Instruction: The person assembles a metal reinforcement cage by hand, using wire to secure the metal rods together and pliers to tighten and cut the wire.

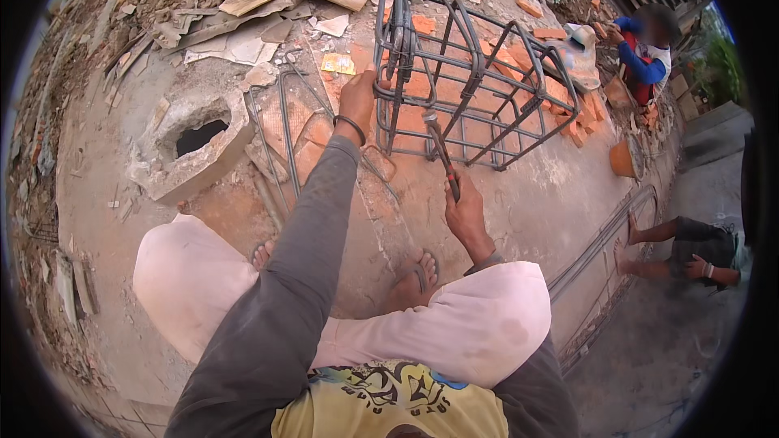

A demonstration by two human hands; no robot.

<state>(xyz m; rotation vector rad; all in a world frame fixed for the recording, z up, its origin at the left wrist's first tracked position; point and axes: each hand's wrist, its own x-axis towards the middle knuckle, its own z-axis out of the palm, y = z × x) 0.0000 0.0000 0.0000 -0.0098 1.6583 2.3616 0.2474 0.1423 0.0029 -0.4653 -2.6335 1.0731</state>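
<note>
A cage of steel rebar lies on the concrete ground in front of me, reaching away to the upper right. My left hand grips the near end of the cage at its left corner. My right hand holds a thin hooked tying tool with a red handle, its tip at a bar on the cage's near face. I am squatting, with both knees and my sandalled feet below the hands.
Bent rebar stirrups lie left of the cage beside a broken concrete block with a hole. Long bars lie at right. Bricks and rubble fill the far side. One person crouches at upper right; another's legs show at right.
</note>
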